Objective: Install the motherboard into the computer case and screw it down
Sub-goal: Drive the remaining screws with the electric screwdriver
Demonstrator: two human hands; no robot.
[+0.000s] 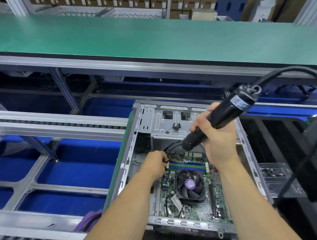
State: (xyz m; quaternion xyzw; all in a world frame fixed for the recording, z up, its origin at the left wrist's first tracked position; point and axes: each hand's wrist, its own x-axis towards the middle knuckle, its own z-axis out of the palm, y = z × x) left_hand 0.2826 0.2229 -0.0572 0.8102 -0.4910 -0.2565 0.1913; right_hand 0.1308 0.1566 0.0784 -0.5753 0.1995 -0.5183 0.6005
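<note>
— Where's the board (192,196)?
— Flat inside the open case (136,139), fan (190,184) up.
— And the hands?
— Right hand (219,135) has its grip wrapped round the screwdriver (216,122), tip angled down over the board's far edge. Left hand (154,163) pinches a small connector (166,162) there.

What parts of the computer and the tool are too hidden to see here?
All in the head view:
- Tip of the electric screwdriver: hidden behind the right hand and the tool's own body.
- What the left hand pinches by the memory slots: too small to tell beyond a small connector.
- Motherboard right edge: covered by the right forearm.
- Screws in the board: too small to make out.
- Screwdriver cable: cut off by the right edge.
</note>
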